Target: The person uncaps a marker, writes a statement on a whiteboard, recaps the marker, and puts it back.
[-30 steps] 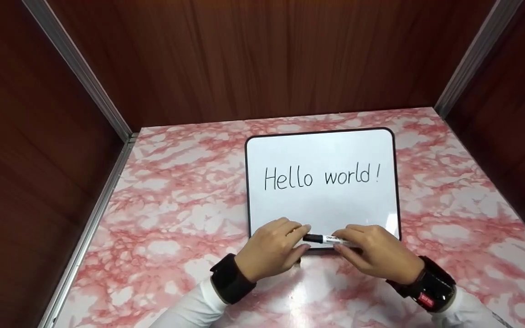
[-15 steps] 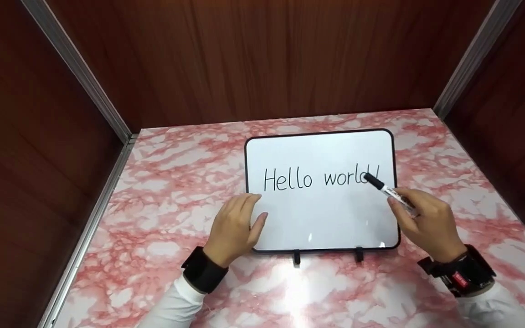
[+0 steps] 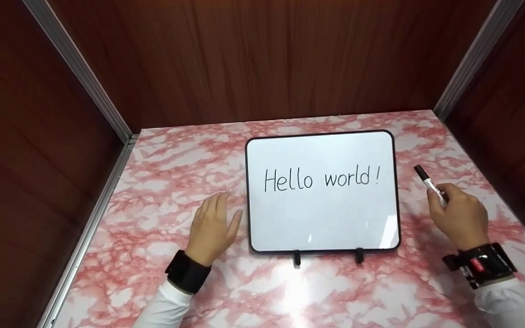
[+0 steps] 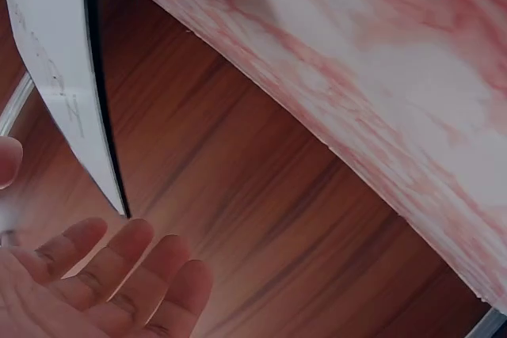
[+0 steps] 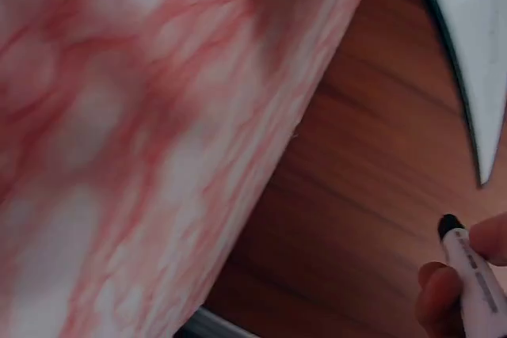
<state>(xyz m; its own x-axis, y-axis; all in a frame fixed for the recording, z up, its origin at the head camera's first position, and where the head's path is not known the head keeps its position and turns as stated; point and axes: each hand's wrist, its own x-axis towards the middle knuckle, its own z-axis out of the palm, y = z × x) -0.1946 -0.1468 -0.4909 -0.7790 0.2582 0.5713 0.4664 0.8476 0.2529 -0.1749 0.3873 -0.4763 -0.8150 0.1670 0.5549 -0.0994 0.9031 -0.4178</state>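
Observation:
A whiteboard (image 3: 321, 214) with a black frame bears the handwritten words "Hello world!" and rests on two small black feet (image 3: 296, 258). To its right, my right hand (image 3: 460, 218) holds a capped marker (image 3: 431, 184), white with a black cap that points up and left. In the right wrist view, thumb and fingers pinch the marker (image 5: 474, 279) by its white barrel. My left hand (image 3: 210, 230) is beside the board's left edge, fingers extended and holding nothing. The left wrist view shows its spread fingers (image 4: 127, 267) below the board's edge (image 4: 103, 100).
The table (image 3: 176, 168) has a red and white marbled top. Dark wood panels (image 3: 280, 59) enclose it at the back and both sides, with metal strips (image 3: 80, 64) at the corners. Both wrists wear black bands (image 3: 188, 272).
My hands have drawn apart from the board's lower edge, the left hand moving left and the right hand moving right with the marker. The left hand no longer touches the marker.

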